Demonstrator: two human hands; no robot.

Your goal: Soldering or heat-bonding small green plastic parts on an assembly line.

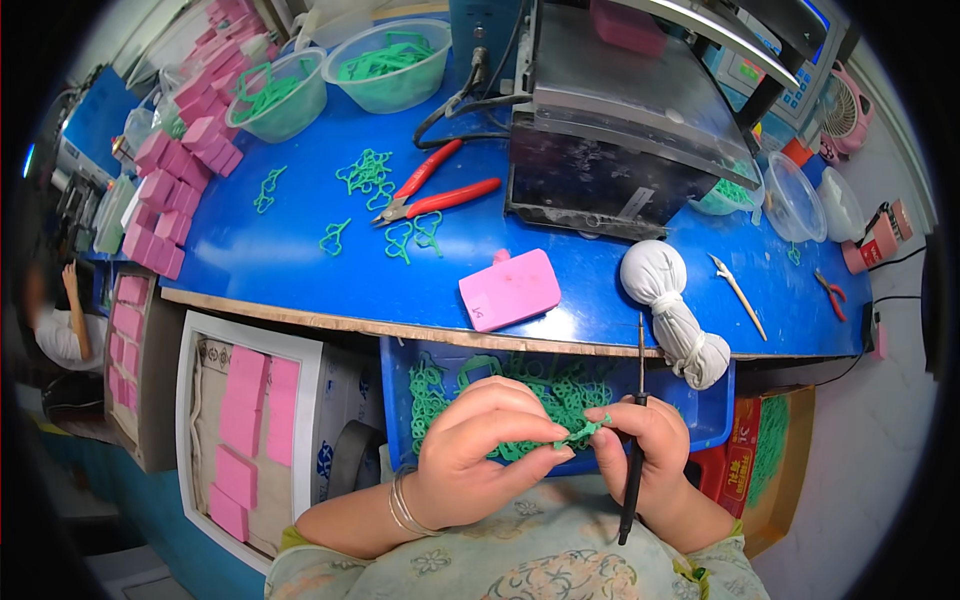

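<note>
Over a blue bin (715, 400) heaped with green openwork pieces (430, 385), both my hands are closed on one small green wax-like piece (580, 434). My left hand (480, 450) pinches its left end between thumb and fingertips. My right hand (648, 440) pinches the other end. A slim tool with a black handle (632, 485) and thin metal shaft also rests in my right hand, its tip pointing away from me. Beyond my hands, a pink block (512, 290) lies on the blue table (330, 290), and a tied white cloth bundle (668, 300) lies near the table edge.
Red-handled cutters (430, 190) lie among loose green pieces (368, 172). Tubs of green pieces (390, 65) and stacked pink blocks (175, 190) stand at the far left. A dark metal machine (610, 160) fills the back. A pale carving tool (738, 295) lies right. Another person (70, 335) sits far left.
</note>
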